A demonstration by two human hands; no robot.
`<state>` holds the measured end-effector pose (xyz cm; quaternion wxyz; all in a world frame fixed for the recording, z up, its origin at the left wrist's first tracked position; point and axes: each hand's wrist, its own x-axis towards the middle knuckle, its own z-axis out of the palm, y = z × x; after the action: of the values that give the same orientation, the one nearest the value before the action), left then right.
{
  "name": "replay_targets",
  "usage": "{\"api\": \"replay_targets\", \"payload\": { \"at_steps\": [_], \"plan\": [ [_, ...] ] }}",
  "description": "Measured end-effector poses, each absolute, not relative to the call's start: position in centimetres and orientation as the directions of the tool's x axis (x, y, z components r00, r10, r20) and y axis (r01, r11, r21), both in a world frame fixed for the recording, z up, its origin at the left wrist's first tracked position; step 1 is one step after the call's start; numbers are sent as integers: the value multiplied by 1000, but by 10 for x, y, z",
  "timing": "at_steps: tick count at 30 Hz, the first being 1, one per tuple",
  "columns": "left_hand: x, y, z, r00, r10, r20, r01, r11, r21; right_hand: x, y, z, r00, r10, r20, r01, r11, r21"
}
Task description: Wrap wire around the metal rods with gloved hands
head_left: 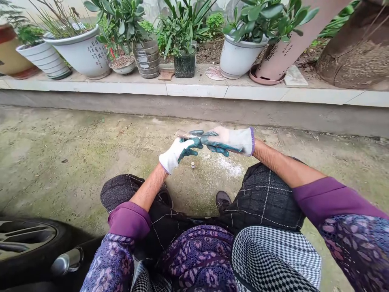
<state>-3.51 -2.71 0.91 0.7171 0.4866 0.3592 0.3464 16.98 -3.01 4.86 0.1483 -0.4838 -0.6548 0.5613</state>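
Observation:
Both my hands wear white work gloves with teal-coated palms and fingers, and they meet in front of me above the ground. My left hand (186,149) has its thumb and fingers bent inward. A pale brownish edge (182,134) shows at its far side; I cannot tell whether it is an object or dusty glove. Against the left fingertips press the thumb and forefinger of my right hand (221,140), its lower fingers bent beneath. Whatever lies between the fingertips is hidden. Below them, a small white cylindrical thing (193,165) stands on the concrete.
White powder (229,166) is scattered on the concrete ground (60,162) between my feet. Potted plants, among them a large white pot (82,52), line a low tiled ledge (194,90) ahead. A vehicle wheel (30,239) is close at my left.

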Motion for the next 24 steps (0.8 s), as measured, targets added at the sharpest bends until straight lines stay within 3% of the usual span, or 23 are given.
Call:
{"api": "replay_targets", "payload": {
  "at_steps": [3,8,11,14,19,24],
  "plan": [
    [-30,-22,3,480,851,-211,-212,347,914,169,-26,47,-422,878,-225,617,96,-781],
    [-27,-15,2,434,864,-254,-235,380,895,167,-26,44,-355,934,40,835,336,-436],
    [-28,-15,5,374,897,-237,-161,315,935,163,-31,47,-389,918,71,878,393,-273],
    [-31,-17,10,374,907,-195,-139,263,955,158,-35,51,-373,927,43,906,374,-199],
    [-33,-24,20,426,889,-167,-144,248,958,155,-32,52,-304,952,32,904,298,-307],
    [-36,-25,27,404,905,-132,-68,174,982,153,-35,61,-284,949,-135,673,97,-734]
  ]
}}
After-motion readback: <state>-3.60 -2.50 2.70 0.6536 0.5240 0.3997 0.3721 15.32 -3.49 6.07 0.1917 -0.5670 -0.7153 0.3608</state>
